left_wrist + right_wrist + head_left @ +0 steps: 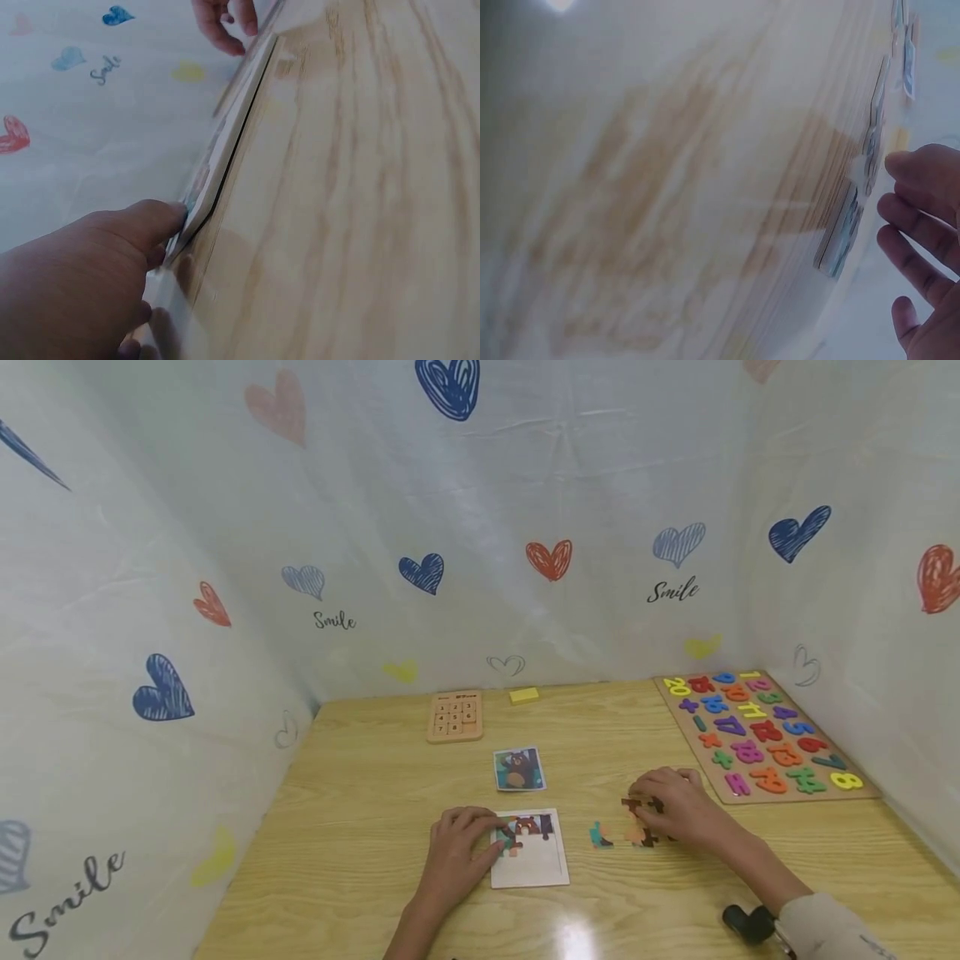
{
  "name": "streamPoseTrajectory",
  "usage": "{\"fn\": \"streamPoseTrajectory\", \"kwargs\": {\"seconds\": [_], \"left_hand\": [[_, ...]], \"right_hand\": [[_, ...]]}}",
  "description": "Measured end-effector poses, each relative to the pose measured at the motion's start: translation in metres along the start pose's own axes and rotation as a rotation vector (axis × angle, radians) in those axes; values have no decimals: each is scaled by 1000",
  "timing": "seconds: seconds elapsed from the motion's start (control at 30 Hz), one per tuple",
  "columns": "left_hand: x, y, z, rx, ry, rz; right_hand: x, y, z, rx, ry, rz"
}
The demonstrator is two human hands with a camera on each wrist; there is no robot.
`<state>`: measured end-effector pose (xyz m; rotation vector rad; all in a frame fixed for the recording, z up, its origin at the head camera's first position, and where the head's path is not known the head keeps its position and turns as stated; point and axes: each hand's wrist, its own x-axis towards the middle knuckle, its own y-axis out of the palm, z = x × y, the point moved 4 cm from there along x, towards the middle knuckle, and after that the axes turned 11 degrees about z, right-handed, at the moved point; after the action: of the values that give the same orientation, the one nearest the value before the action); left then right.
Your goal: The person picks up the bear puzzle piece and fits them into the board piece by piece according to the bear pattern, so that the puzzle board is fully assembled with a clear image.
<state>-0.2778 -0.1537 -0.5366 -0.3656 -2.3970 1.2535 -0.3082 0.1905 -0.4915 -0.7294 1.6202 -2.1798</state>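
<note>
A white puzzle tray [534, 867] lies on the table, its upper and left parts filled with bear-picture pieces [527, 826]. My left hand [459, 853] rests at the tray's left edge, thumb and forefinger touching the pieces there. In the left wrist view, the thumb [154, 219] lies over the tray's edge [240, 127]. Right of the tray, my right hand [678, 806] hovers over loose puzzle pieces [637, 835]. Its fingers [911, 221] are loosely bent and spread in the right wrist view, with nothing visible between them. One teal piece [597, 835] lies nearer the tray.
A bear picture card [518, 769] lies behind the tray. Farther back are a wooden number slide puzzle [455, 717] and a yellow block [523, 695]. A board of coloured numbers [765, 735] occupies the right rear. A black object [748, 924] sits by the right forearm.
</note>
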Motion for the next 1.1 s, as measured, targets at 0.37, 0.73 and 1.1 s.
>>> {"fn": "streamPoseTrajectory", "kwargs": {"seconds": [0.37,0.73,1.1], "left_hand": [[1,1,0,4,10,-5],[2,3,0,-11,15,-7],[1,2,1,-4,-13,7]], "right_hand": [[0,2,-6,14,-2,65],[2,3,-8,56,-21,75],[6,-8,8,5,-86,-16]]}}
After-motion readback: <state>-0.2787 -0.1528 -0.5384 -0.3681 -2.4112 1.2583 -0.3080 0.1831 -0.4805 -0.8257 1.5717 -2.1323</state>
